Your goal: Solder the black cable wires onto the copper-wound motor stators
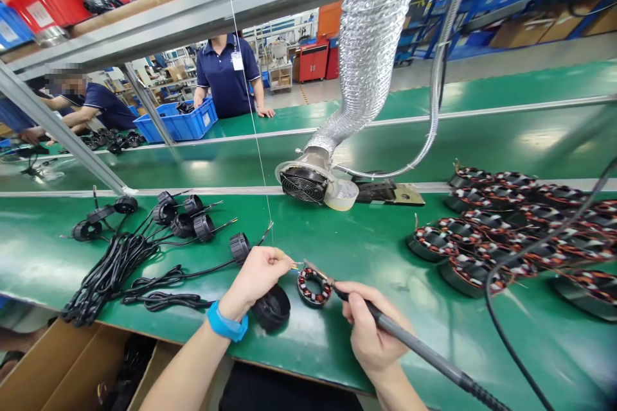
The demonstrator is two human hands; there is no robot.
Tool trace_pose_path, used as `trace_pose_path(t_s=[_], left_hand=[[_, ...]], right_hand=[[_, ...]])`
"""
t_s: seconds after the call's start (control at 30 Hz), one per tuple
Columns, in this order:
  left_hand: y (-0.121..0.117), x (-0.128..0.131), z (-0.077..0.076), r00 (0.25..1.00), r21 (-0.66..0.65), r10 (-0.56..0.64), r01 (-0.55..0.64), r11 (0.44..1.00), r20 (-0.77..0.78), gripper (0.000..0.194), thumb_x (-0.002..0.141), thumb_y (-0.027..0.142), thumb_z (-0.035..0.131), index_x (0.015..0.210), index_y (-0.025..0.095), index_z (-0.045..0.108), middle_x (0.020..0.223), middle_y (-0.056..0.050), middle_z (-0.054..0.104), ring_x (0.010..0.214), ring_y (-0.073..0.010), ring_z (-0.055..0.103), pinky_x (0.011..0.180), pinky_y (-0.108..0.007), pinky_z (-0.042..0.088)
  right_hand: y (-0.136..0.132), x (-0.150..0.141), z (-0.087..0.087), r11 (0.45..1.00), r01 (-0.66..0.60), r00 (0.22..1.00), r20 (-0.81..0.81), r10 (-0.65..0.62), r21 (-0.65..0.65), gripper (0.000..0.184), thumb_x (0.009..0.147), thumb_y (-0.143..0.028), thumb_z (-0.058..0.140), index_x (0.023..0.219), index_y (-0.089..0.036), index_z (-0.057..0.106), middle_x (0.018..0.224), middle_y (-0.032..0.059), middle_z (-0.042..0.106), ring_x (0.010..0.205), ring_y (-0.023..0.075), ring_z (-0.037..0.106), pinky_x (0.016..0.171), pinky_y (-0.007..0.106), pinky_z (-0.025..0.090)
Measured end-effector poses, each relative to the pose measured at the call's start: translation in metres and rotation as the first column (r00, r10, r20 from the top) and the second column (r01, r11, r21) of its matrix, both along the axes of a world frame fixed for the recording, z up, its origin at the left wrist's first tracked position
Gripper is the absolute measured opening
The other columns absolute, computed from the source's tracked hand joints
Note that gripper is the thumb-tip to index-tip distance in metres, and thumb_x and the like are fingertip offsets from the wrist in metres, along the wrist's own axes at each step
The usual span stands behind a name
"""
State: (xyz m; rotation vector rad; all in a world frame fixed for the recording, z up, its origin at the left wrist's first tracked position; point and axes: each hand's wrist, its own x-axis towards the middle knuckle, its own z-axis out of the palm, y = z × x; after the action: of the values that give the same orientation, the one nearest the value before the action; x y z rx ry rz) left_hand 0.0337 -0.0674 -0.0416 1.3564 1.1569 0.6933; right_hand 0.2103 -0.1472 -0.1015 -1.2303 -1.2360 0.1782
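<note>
One wound stator (314, 288) is positioned between the left grip (255, 279) and the right grip (371, 327), both closed.

Thin wire leads (285, 259) are pinched at the left fingertips, apparently so that they are kept steady just above and beside the stator. A soldering iron (409, 347) is held pen-fashion in the right grip, seemingly for tip control, with its tip directed toward the leads. The stator is laid flat on the green surface (337, 340), ahead of both grips. A black ring housing (271, 308) is placed under the left grip. Further stators (475, 273) are grouped to the right, and coiled black cables (110, 276) to the left, probably for reach. A fume-extractor fan (303, 184) is mounted ahead, presumably to draw off fumes.
</note>
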Motion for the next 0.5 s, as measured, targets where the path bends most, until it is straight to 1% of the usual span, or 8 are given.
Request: trace_pose_path(t_s=[0.1,0.27,0.4,0.5], left_hand=[[0.0,0.0,-0.001,1.0,0.003,-0.001,0.001,1.0,-0.002,0.031,0.076,0.042,0.064,0.066,0.013,0.058,0.048,0.009,0.032,0.045,-0.0044,0.022,0.047,-0.024,0.014],[0.0,-0.001,0.0,1.0,0.004,0.003,-0.003,1.0,-0.012,0.025,0.076,0.036,0.063,0.074,0.011,0.065,0.049,0.008,0.034,0.044,-0.0043,0.022,0.047,-0.024,0.014],[0.0,-0.001,0.0,1.0,0.008,0.007,-0.007,1.0,-0.012,0.025,0.077,0.034,0.062,0.074,0.01,0.066,0.049,0.008,0.035,0.044,-0.0042,0.023,0.047,-0.024,0.014],[-0.001,0.0,0.001,1.0,0.014,0.01,-0.01,1.0,-0.022,0.024,0.076,0.034,0.062,0.074,0.01,0.066,0.049,0.008,0.035,0.044,-0.0043,0.023,0.047,-0.023,0.014]], right_hand=[[0.0,0.0,0.005,0.996,-0.063,0.998,0.015,0.062,0.068,0.02,0.091,-0.023,0.053,0.083,-0.023,0.071,0.061,0.0006,0.066,0.055,0.0181,0.065,0.057,0.032,0.053],[0.002,0.0,0.014,0.989,-0.12,0.99,0.086,0.113,0.083,0.019,0.09,-0.019,0.053,0.085,-0.024,0.071,0.062,0.0001,0.067,0.056,0.0181,0.065,0.058,0.032,0.054],[0.002,-0.002,0.014,0.994,-0.099,0.993,0.069,0.095,0.057,0.019,0.09,-0.021,0.053,0.085,-0.024,0.071,0.062,0.0001,0.066,0.058,0.0187,0.067,0.061,0.033,0.054],[0.001,-0.003,0.013,0.998,-0.068,0.996,0.056,0.067,0.01,0.022,0.092,-0.026,0.052,0.083,-0.023,0.071,0.058,0.0003,0.064,0.056,0.0184,0.065,0.056,0.031,0.053]])
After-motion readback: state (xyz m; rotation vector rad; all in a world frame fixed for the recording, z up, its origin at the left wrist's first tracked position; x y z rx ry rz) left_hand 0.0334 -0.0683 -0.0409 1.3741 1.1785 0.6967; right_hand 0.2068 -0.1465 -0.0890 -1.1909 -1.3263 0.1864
